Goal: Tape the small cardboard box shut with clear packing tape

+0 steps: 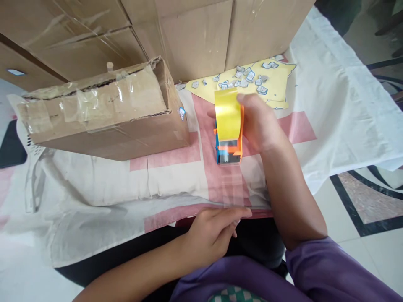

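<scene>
The right hand [261, 123] grasps a tape dispenser [229, 128] (yellow roll, orange and blue frame) at the desk's centre. A clear tape strip [231, 184] runs toward six o'clock, its end pinched in the left hand [214, 230] fingers. A taped cardboard box [103, 111] lies at nine o'clock.

One view only — a head-worn camera, which looked forward and steeply down from above the person's lap. It sat close over the cloth-covered table [103, 184], facing the stacked cardboard boxes [195, 37] at the far edge — floor tiles [362, 201] showed at right.
</scene>
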The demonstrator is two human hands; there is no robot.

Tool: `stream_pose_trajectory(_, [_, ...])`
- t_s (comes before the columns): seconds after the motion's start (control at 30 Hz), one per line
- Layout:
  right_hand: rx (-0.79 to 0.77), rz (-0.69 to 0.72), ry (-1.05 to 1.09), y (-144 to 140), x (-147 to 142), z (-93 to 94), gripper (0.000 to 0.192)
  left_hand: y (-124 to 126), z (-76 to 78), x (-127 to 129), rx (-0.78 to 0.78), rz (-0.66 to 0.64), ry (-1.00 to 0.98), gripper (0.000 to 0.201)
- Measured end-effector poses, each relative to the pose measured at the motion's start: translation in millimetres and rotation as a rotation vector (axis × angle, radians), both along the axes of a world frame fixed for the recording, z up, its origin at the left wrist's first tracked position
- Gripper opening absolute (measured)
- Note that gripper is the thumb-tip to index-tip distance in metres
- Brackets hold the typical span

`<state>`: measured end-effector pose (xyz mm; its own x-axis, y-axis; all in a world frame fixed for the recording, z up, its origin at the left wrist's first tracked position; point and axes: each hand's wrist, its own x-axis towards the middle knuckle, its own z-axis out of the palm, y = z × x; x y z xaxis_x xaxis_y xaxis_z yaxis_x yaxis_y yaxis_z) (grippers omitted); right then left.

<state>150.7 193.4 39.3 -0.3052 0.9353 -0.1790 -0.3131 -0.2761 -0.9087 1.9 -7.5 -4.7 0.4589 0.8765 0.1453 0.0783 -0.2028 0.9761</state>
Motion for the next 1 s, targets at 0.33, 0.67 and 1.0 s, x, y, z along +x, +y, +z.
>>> stream_pose_trajectory(0.33, [0.149,0.026,-0.201,-10,6,0.6,0.027,0,-0.2,-1,0.131,-0.008,-0.116,0.047])
stream_pose_trajectory(0.67, [0.191,-0.269,0.021,-23,-17,13.4,0.024,-10,-14.5,9,-0.045,0.053,-0.206,0.045])
stream_pose_trajectory(1.0, [0.096,-0.379,0.288,-15,-22,16.1,0.020,-1,-7.6,5,0.007,0.092,-0.137,0.046])
